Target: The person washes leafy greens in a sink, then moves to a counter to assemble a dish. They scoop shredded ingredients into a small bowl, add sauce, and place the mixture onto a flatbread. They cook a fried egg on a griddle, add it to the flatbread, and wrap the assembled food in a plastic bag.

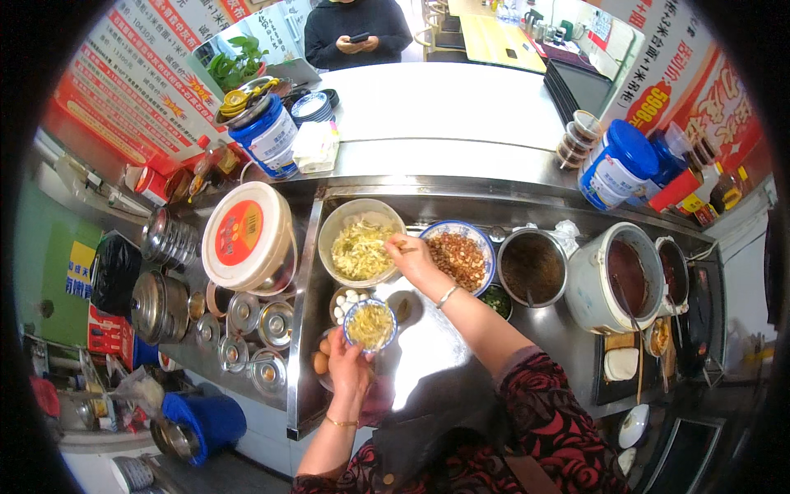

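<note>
My left hand holds a small blue-and-white bowl by its near rim. Pale yellow-green shredded vegetables fill it. Above and to the right, my right hand grips a thin utensil, mostly hidden by the fingers, at the edge of a large pale bowl. More of the same shreds lie in that large bowl. Small white eggs sit in a bowl just left of the small bowl, and brown eggs lie partly hidden beside my left hand.
A patterned bowl of peanuts is behind my right wrist. Rightward stand a steel pot of dark food and a large pot of dark red liquid. A lidded tub is left. Across the counter, a person holds a phone.
</note>
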Available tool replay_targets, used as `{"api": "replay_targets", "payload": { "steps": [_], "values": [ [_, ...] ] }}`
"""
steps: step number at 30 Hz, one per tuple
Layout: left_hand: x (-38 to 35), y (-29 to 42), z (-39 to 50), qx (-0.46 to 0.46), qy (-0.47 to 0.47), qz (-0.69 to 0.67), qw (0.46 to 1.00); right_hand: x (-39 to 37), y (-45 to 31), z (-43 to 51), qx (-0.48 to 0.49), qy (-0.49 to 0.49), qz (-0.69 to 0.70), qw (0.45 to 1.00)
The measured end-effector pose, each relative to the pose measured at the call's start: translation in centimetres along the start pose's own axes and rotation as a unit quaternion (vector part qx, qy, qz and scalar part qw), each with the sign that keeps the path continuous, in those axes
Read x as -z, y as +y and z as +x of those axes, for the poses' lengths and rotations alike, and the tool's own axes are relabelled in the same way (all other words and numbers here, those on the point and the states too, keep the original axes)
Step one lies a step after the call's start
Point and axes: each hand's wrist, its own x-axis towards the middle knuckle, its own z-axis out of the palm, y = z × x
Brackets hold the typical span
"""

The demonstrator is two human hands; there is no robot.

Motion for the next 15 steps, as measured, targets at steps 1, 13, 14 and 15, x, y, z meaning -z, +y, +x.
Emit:
{"api": "replay_targets", "payload": {
  "steps": [1,13,14,15],
  "values": [
    [0.1,-0.4,-0.9,-0.017,-0.014,-0.011,1.0,0.0,-0.1,0.3,-0.005,0.0,-0.02,1.0],
    [0.0,-4.9,-7.0,0.049,-0.073,0.05,0.995,7.3,1.7,-12.5,0.019,-0.008,-0.026,0.999],
    [-0.4,-5.4,-7.1,0.072,-0.094,0.058,0.991,9.3,1.9,-15.6,-0.013,-0.043,-0.026,0.999],
    [-0.9,-6.2,-7.3,0.096,-0.106,0.065,0.988,11.4,2.0,-18.7,-0.066,-0.079,-0.029,0.994]
  ]
}}
